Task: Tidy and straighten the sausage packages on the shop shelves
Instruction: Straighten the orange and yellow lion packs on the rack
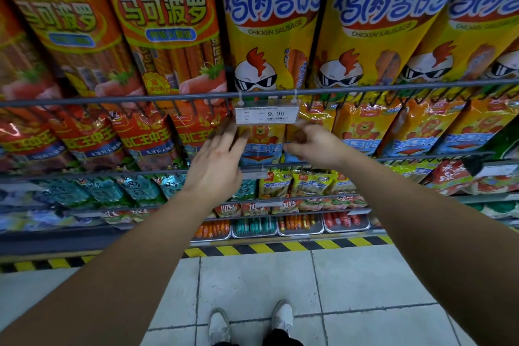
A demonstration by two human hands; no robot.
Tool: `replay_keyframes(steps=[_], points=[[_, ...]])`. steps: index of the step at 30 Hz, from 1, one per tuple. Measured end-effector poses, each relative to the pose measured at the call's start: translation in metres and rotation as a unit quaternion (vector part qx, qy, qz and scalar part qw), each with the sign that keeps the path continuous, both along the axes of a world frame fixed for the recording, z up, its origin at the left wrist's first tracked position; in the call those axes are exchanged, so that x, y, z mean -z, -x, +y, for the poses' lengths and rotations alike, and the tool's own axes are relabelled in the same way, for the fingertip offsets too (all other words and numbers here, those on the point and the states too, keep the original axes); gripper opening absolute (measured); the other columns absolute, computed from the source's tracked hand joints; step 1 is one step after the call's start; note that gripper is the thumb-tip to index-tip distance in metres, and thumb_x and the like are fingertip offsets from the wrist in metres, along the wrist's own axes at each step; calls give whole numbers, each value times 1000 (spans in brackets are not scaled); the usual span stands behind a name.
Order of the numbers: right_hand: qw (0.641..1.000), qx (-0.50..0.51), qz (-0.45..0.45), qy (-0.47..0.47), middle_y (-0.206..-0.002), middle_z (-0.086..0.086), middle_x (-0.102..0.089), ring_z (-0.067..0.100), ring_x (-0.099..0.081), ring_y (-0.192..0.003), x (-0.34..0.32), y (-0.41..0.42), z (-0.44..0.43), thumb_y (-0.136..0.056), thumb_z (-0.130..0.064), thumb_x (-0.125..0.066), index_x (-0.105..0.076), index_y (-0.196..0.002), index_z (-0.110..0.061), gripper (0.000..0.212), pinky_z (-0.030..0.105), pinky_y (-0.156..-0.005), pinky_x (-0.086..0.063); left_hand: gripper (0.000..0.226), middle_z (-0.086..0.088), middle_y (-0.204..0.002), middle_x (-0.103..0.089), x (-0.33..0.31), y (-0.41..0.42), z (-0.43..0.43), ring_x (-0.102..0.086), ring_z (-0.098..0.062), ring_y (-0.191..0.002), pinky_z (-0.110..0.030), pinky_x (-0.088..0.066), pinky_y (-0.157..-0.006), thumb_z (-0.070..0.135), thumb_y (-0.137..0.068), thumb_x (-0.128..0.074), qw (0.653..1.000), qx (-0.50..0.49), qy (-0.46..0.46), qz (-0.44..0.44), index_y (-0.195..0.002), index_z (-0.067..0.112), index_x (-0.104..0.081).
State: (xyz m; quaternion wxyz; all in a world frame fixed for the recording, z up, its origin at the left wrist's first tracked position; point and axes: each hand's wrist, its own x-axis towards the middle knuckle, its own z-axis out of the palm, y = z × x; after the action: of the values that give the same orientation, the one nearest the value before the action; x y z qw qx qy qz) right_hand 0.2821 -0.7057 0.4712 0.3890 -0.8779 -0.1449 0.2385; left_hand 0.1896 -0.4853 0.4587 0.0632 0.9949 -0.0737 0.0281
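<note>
Both my hands reach to the second shelf row, just under a white price tag (265, 115) reading 9.90. Between them stands a yellow-and-blue sausage package (262, 146) with a lion on it. My left hand (217, 160) lies with straight fingers against that package's left edge, next to the red packages (146, 140). My right hand (311, 143) has its fingers curled and pinches the package's right edge. Above, tall yellow chicken sausage packs (269, 36) and orange packs (168, 31) stand upright behind a wire rail (112, 99).
More yellow-and-blue packs (421, 132) fill the row to the right. Lower shelves hold teal bags (134, 191), small yellow bags (306, 182) and metal trays (300, 226) of loose sausages. A black-and-yellow striped strip (280, 248) edges the shelf base above the tiled floor (252, 284).
</note>
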Motion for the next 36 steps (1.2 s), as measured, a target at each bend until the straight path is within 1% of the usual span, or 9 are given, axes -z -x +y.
replay_keyframes(steps=[3, 7, 11, 15, 21, 25, 29, 33, 36], points=[[996, 35, -7, -85, -76, -5, -53, 13, -50, -64, 3, 12, -1, -98, -19, -59, -34, -149, -14, 57, 19, -53, -40, 69, -8, -161, -13, 10, 10, 3, -23, -30, -144, -47, -26, -118, 19, -89, -61, 1000, -1, 6, -5, -150, 17, -29], [983, 93, -47, -154, -81, 7, -56, 16, -51, -67, 14, 32, -9, -96, -18, -63, -51, -137, -26, 43, 28, -59, -45, 68, -9, -162, -13, 20, 24, 0, -17, -31, -148, -48, -22, -120, 22, -93, -57, 1000, -21, 12, 19, -153, 17, -25], [973, 156, -85, -148, -81, 8, -57, 15, -53, -68, 35, 55, -27, -96, -20, -64, -65, -116, -18, 21, 33, -66, -50, 59, -11, -157, -25, 29, 36, -6, -25, -29, -145, -50, -33, -113, 22, -93, -56, 999, -20, 44, 15, -148, 15, -36], [965, 219, -103, -100, -87, 3, -65, 11, -59, -78, 70, 81, -45, -94, -19, -66, -67, -99, -17, 5, 27, -73, -53, 52, -5, -148, -34, 52, 41, -21, -33, -26, -138, -48, -40, -107, 26, -94, -53, 992, -36, 115, 42, -143, 17, -42], [960, 260, -106, -16, -89, -3, -70, 11, -67, -84, 140, 97, -78, -91, -25, -68, -69, -95, -16, 10, 39, -80, -58, 46, -4, -141, -45, 109, 41, -53, -43, -24, -131, -44, -43, -103, 26, -95, -56, 966, -80, 236, 74, -139, 15, -47], [957, 267, -106, 39, -98, -7, -69, 12, -67, -94, 177, 81, -99, -91, -28, -68, -66, -110, -16, 23, 32, -80, -55, 44, -3, -139, -50, 148, 29, -79, -50, -23, -125, -40, -44, -102, 25, -96, -56, 931, -143, 316, 112, -139, 16, -48], [967, 236, -69, 64, -114, 0, -68, 19, -64, -106, 213, 52, -109, -93, -31, -65, -56, -133, -12, 45, 25, -83, -45, 42, -3, -135, -58, 194, 10, -110, -60, -27, -111, -32, -45, -88, 24, -97, -58, 902, -193, 359, 140, -137, 16, -51], [976, 190, -86, 58, -103, 0, -67, 21, -64, -95, 249, 31, -112, -94, -32, -62, -59, -117, -11, 31, 29, -76, -47, 39, -3, -129, -61, 237, -17, -141, -58, -21, -118, -21, -38, -89, 23, -98, -57, 875, -236, 393, 155, -136, 14, -53], [975, 185, -113, 43, -110, -1, -69, 19, -66, -97, 272, 22, -115, -92, -41, -64, -57, -121, -16, 39, 36, -78, -56, 41, -5, -130, -60, 259, -31, -157, -55, -19, -121, -22, -38, -96, 19, -99, -55, 843, -260, 444, 156, -138, 9, -51]])
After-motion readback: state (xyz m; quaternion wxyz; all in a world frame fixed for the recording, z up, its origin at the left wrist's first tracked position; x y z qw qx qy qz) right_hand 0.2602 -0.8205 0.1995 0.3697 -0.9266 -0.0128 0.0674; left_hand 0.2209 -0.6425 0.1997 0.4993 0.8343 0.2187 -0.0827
